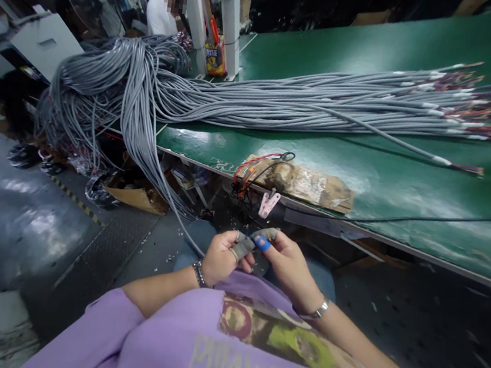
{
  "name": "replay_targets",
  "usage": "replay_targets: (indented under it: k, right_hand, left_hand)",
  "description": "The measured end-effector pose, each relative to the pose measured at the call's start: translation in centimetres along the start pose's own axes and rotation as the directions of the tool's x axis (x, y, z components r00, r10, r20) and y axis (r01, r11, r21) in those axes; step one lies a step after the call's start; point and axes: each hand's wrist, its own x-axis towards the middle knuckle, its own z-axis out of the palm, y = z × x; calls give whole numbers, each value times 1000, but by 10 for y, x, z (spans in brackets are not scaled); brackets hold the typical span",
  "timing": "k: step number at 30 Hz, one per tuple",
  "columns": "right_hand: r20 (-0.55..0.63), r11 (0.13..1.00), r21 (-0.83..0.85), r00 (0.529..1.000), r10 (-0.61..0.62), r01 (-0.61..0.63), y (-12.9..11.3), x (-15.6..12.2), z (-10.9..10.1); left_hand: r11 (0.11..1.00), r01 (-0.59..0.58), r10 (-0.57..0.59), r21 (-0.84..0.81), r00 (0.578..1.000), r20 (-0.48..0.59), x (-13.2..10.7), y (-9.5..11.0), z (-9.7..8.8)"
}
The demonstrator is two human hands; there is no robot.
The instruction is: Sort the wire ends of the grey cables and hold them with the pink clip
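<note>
Over my lap, close to the table edge, my two hands meet at the fingertips. My left hand (pixel 222 257) is closed on the end of a grey cable (pixel 192 241), which runs down to it from the big bundle on the left. Facing it, my right hand (pixel 286 262) is closed in a pinch, with blue tape round one fingertip. What it pinches is too small and hidden to name. Grey covers wrap several fingertips of both hands. A pink clip (pixel 268 204) sits just beyond them at the table edge.
Many grey cables (pixel 246 101) lie across the green table (pixel 437 212), bare coloured wires at their right ends. Their coils hang off the left side. A taped cardboard piece (pixel 316 186) with red and black leads lies at the front edge. A person (pixel 162 15) is at the back.
</note>
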Motion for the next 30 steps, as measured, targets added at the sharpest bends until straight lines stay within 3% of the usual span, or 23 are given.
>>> replay_targets:
  k: [9,18,24,30]
  right_hand:
    - [149,996,-82,988,39,-27,-10,1,0]
    - [-22,997,47,998,66,-65,-3,-4,8]
    - [-25,994,63,996,87,-86,0,-4,7]
    - [-75,996,70,995,58,-53,1,-2,1]
  left_hand:
    - [998,54,-56,41,998,33,-1,0,-1]
    - [1000,12,-12,13,1000,8,0,-6,-3]
    - [997,72,-72,9,996,55,-1,-2,0]
    - [996,60,-62,-62,997,-43,-2,5,1]
